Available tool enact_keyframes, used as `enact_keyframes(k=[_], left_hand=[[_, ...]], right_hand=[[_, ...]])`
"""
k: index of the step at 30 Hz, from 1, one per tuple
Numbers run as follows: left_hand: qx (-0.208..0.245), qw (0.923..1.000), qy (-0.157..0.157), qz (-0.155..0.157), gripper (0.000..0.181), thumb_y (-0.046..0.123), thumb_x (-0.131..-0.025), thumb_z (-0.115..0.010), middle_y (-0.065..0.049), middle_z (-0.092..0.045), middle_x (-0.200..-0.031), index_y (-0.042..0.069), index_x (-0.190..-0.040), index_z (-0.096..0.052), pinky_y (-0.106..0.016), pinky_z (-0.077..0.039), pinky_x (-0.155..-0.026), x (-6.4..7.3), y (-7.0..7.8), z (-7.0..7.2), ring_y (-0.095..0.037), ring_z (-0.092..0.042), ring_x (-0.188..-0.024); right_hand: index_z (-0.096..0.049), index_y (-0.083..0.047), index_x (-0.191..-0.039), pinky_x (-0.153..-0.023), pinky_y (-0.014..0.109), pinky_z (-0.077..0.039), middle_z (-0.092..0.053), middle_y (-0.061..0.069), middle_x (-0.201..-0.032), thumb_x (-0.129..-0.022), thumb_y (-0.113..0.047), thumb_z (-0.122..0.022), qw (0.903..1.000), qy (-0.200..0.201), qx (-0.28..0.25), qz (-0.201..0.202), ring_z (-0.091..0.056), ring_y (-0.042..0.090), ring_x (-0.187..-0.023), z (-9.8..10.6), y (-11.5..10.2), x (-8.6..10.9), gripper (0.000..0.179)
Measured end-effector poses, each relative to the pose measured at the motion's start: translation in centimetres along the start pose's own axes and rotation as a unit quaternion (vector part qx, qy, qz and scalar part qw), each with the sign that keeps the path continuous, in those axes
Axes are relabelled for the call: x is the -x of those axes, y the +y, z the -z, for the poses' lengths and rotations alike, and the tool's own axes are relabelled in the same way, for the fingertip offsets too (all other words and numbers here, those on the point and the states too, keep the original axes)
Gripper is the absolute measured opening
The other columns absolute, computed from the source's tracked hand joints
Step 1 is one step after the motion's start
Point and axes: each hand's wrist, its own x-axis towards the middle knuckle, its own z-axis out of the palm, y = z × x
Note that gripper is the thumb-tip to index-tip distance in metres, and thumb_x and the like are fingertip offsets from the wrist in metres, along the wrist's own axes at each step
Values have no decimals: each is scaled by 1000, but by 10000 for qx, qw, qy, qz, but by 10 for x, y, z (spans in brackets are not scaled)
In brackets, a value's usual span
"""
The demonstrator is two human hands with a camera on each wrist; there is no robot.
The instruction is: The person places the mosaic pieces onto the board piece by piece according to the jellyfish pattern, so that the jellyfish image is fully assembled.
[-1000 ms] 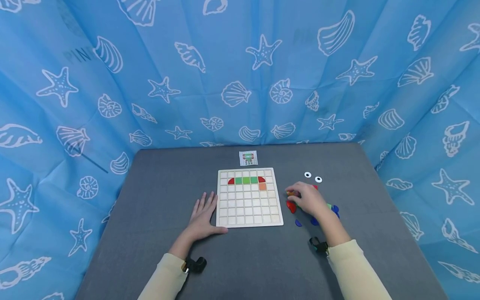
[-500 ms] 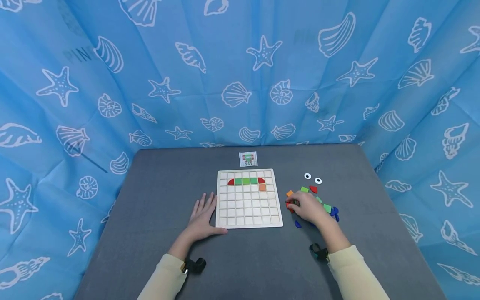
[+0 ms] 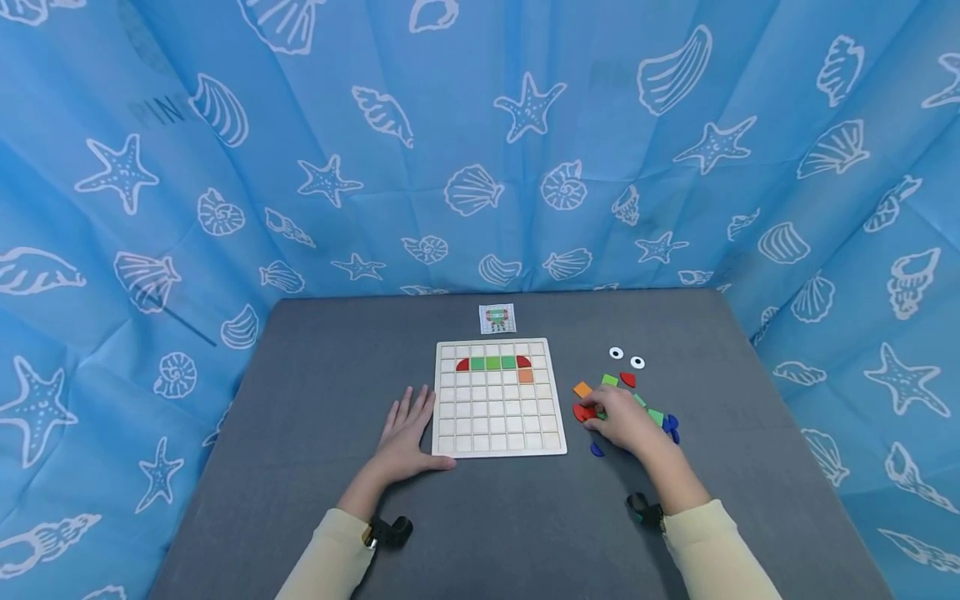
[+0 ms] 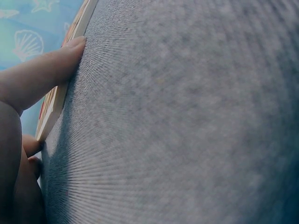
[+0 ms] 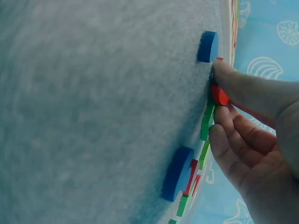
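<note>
On the grey table (image 3: 517, 517), midway across, a pale wooden grid board (image 3: 495, 422), lying flat. Set along its second row from the far edge, left to right: left red quarter-round (image 3: 462, 364), first green square (image 3: 477, 363), lighter green square (image 3: 492, 362), last green square (image 3: 508, 362), right red quarter-round (image 3: 524, 361). Just on the near side of that last one, in the next row, a pale orange square (image 3: 526, 377).

At the left side of the board and its near left corner, left hand (image 3: 402, 443), palm down, fingers straight and spread apart, thumb touching the near edge, a fingertip against the left edge.

Right of the board, low over loose pieces, right hand (image 3: 617, 414), thumb and fingertips curled together about a red piece (image 5: 219, 95); hard to tell whether lifted off the table.

Around the right hand: bright orange square (image 3: 582, 389) on the far left, loose green square (image 3: 610, 380) and loose red quarter-round (image 3: 628, 380) on the far side, blue pieces (image 3: 672, 423) huddled to the right, blue half-disc (image 3: 597, 449) on the near side.

Farther off, two eye discs (image 3: 637, 362), side by side. Beyond the board's far edge, a small picture card (image 3: 497, 318); behind everything, blue seashell curtain (image 3: 420, 200).
</note>
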Motion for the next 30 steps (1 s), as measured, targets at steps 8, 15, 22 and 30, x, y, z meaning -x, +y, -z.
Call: enact_keyframes(k=[8, 15, 22, 30], left_hand=[[20, 10000, -34, 31, 134, 78, -66, -76, -6, -3, -171, 14, -164, -11, -56, 3, -125, 0, 1, 0, -31, 10, -157], [40, 10000, 14, 9, 134, 77, -66, -77, -6, -4, -171, 14, -164, -11, -55, 3, -125, 0, 1, 0, -31, 10, -157], [-9, 10000, -33, 3, 134, 78, -67, -76, -5, -2, -171, 15, -164, -9, -54, 4, -125, -1, 1, 0, -30, 11, -157], [-13, 10000, -9, 28, 134, 78, -66, -77, -4, -2, -171, 15, -164, -9, -54, 3, -125, 0, -1, -2, -29, 11, -157]], right_hand=[[-76, 0, -106, -83, 48, -56, -71, 12, -102, -85, -5, -79, 9998, 91, 200, -20, -64, 25, -88, 0, -1, 0, 22], [-75, 2, -104, -73, 41, -57, -70, 12, -93, -87, -2, -75, 9993, 329, 152, 91, -64, 21, -79, 0, -2, -2, 17], [-75, -3, -109, -78, 44, -53, -69, 8, -97, -82, -7, -83, 9999, -22, -52, 133, -60, 22, -84, 5, 3, 0, 28], [-75, -3, -106, -76, 44, -54, -69, 8, -95, -82, -16, -85, 9998, -43, 112, 182, -60, 21, -81, 3, 2, -2, 29]])
